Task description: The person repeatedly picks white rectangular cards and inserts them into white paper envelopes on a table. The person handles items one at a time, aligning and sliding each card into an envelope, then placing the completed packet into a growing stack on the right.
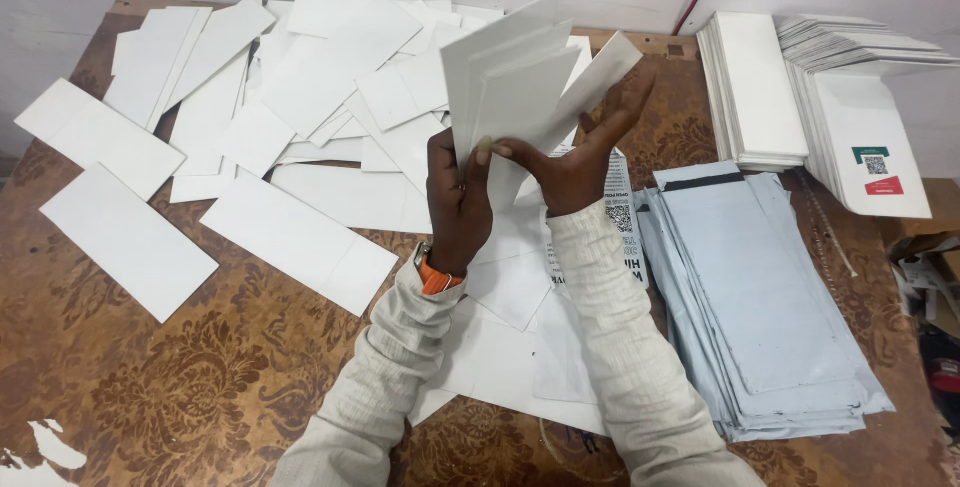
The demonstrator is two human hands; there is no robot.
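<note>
Head view, near to far. Both sleeves rose from the near edge over loose white sheets on the brown patterned table. Left hand, orange band at the wrist, pinched the lower edge of a fanned bundle of white cards, fingers closed on it. Right hand gripped the same bundle from the right, fingers spread up its back. Bundle was held upright above mid-table. Right: stack of grey mailer bags. Far left: scattered white cards. Far right: stacked white envelopes.
</note>
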